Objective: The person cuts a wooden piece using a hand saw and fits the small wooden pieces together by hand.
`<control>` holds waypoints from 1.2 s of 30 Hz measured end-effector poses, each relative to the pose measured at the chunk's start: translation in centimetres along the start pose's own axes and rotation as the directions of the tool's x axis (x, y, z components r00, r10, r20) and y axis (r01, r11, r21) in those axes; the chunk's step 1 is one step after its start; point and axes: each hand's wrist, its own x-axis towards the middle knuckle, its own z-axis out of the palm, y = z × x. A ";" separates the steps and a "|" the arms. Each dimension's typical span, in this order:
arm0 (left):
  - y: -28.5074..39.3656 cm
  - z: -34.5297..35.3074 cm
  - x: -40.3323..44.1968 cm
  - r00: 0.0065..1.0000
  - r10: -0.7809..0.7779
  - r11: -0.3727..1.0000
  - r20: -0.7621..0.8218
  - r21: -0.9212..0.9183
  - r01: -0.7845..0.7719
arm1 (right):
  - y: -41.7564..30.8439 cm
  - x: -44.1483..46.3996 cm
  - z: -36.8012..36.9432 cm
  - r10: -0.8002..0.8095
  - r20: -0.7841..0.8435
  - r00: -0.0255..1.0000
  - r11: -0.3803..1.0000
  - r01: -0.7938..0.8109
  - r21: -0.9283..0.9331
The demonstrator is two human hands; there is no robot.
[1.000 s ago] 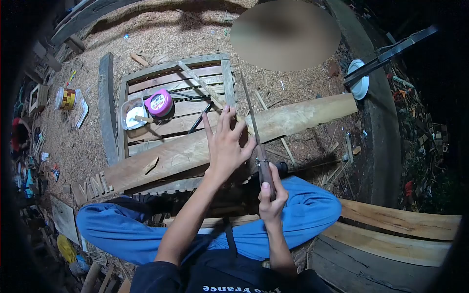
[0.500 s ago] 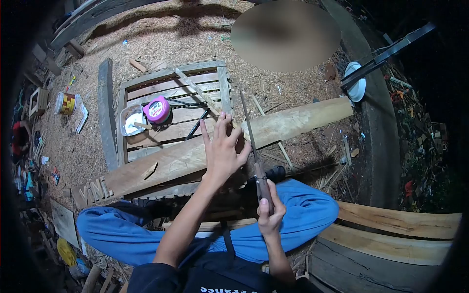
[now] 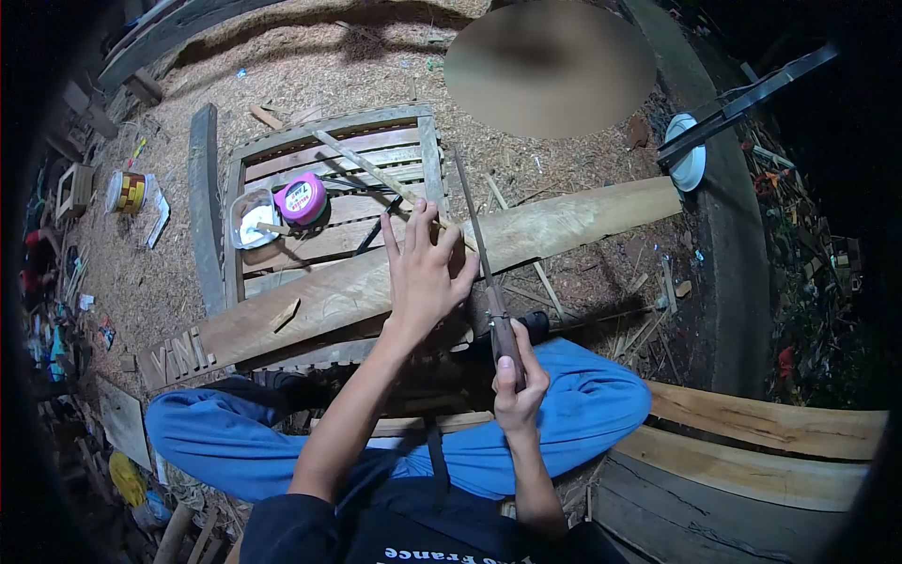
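Observation:
My right hand (image 3: 520, 395) is closed around the dark wooden handle of a hand saw (image 3: 473, 216). Its narrow blade points away from my body across a long plank (image 3: 573, 226). My left hand (image 3: 423, 282) lies palm down on the plank, with its fingers bent over a thin wooden strip (image 3: 362, 162) and the thumb on the near side. The strip runs from the far left to the blade, close beside my fingertips; the exact contact is hard to see. Several short cut sticks (image 3: 183, 355) and one loose offcut (image 3: 285, 316) rest on the plank's left part.
Under the plank is a slatted wooden frame (image 3: 329, 124). On it are a pink tape measure (image 3: 301, 199), a plastic tub of white material (image 3: 252, 224) and a dark pen-like stick (image 3: 368, 237). Thick boards (image 3: 752, 423) lie at the right. A white plate (image 3: 689, 155) stands beyond the plank's right end.
My right hand has pushed the saw slightly away from my body, so its tip reaches farther. The strip's far end has swung a little left, and my left hand has shifted slightly with it.

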 end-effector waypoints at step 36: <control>-0.4 0.1 0.5 1.000 -0.026 0.989 0.003 -0.144 0.026 | -0.3 0.0 0.6 0.077 -0.099 0.992 0.987 -0.062 0.149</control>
